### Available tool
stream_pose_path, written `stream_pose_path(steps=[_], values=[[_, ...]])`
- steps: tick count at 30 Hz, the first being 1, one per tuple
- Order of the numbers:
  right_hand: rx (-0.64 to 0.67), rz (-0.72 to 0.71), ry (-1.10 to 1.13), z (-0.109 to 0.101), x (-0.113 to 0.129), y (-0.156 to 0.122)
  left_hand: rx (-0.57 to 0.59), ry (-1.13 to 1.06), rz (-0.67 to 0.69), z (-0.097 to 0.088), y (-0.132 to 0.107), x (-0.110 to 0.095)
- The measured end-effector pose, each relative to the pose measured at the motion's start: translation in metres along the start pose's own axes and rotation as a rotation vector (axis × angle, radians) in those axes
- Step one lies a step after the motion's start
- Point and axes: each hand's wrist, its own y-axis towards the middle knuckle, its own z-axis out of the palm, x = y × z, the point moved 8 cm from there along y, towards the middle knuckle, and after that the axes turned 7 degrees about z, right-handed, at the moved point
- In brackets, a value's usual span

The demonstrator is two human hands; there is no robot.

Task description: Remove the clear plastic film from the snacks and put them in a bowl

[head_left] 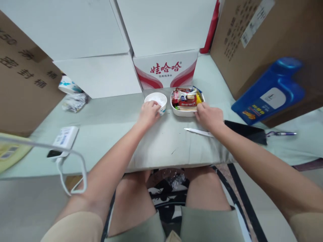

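My left hand [148, 113] is closed at the near rim of a white paper bowl [164, 108] with a blue pattern, its fingertips over the edge. Something pale, hard to make out, lies inside the bowl. To the right stands a white oval dish [182, 113] holding several wrapped snacks [188, 97], red and yellow among them, with a bundle of thin sticks along the near side. My right hand [208, 116] grips this dish at its near right corner, the thumb and fingers partly hidden. A white pen [198, 131] lies just below the right hand.
White cartons [165, 69] stand behind the bowl and dish. On the right are a blue bottle [272, 90], a brown carton [247, 37] and a black dustpan-like piece [246, 132]. A white power bank [66, 137] with a cable [84, 168] lies left, near a crumpled wrapper [75, 102].
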Motion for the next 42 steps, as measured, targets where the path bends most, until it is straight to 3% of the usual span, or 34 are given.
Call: stream_pose_path(steps=[5,10,14,18,25,28,30,32,35,39,42], values=[[-0.023,0.264,-0.021,-0.004,-0.062,0.017,-0.107,-0.102,0.068,0.005,0.018,-0.03],[0.17,0.179,-0.016,0.02,-0.044,0.023,-0.123,-0.163,0.128,0.006,0.023,-0.046],[0.211,0.229,-0.021,0.03,-0.039,0.047,-0.148,-0.181,0.165,0.007,0.027,-0.05],[0.233,0.285,-0.036,0.041,-0.054,0.094,-0.175,-0.185,0.235,0.011,0.033,-0.053],[0.317,0.252,-0.008,0.063,-0.072,0.216,-0.242,-0.184,0.323,0.016,0.04,-0.052],[0.278,0.206,0.048,0.067,-0.065,0.231,-0.263,-0.163,0.34,0.014,0.041,-0.055],[0.183,0.139,0.135,0.061,-0.056,0.213,-0.272,-0.158,0.339,0.011,0.042,-0.061],[0.046,0.023,0.277,0.045,-0.044,0.175,-0.27,-0.174,0.321,0.011,0.045,-0.07],[-0.069,-0.11,0.445,0.019,-0.034,0.095,-0.239,-0.214,0.305,0.012,0.057,-0.093],[-0.275,-0.084,0.52,-0.016,-0.041,-0.007,-0.252,-0.258,0.358,0.005,0.075,-0.134],[-0.204,-0.107,0.542,-0.016,-0.034,-0.048,-0.331,-0.271,0.252,-0.008,0.073,-0.142]])
